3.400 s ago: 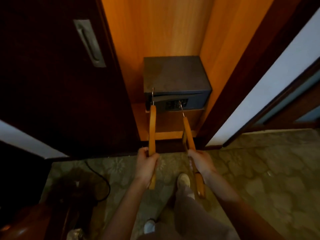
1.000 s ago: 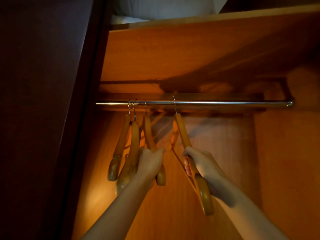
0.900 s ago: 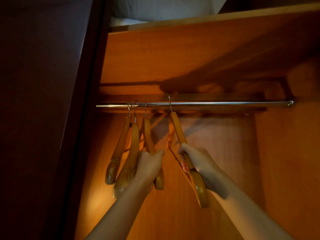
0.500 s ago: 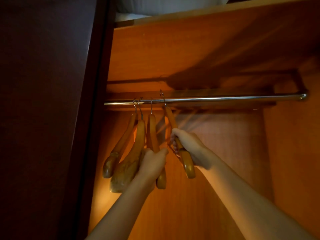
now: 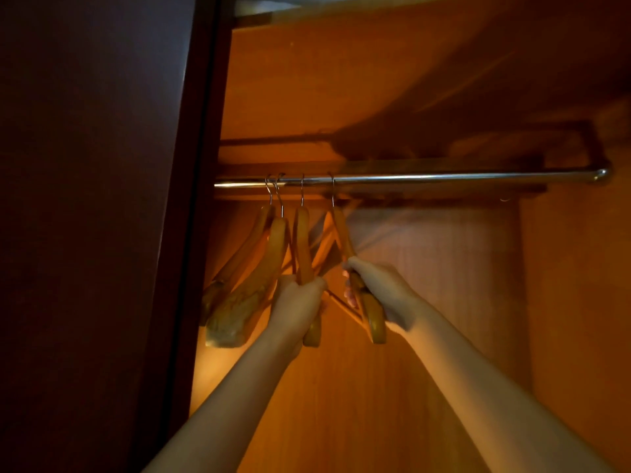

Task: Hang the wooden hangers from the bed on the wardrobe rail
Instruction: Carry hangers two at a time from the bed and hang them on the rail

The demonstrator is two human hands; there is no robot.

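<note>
A dark door panel (image 5: pixel 85 216) stands at the left; something white (image 5: pixel 259 3) lies on the top shelf (image 5: pixel 341 11).

Metal rail (image 5: pixel 444 178) bare from fourth hook rightward to end bracket: open passage there. Four wooden hangers (image 5: pixel 273 254) crowd rail's left end, close together. Dark wardrobe door (image 5: pixel 95 199) blocks left side. Shelf board (image 5: pixel 375 80) close above rail.

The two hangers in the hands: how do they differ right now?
The left hand grips the third hanger, which hangs nearly straight down; the right hand grips the fourth hanger, which slants toward the right. The fourth sits farther right along the rail. Both are wooden, with hooks over the rail.
</note>
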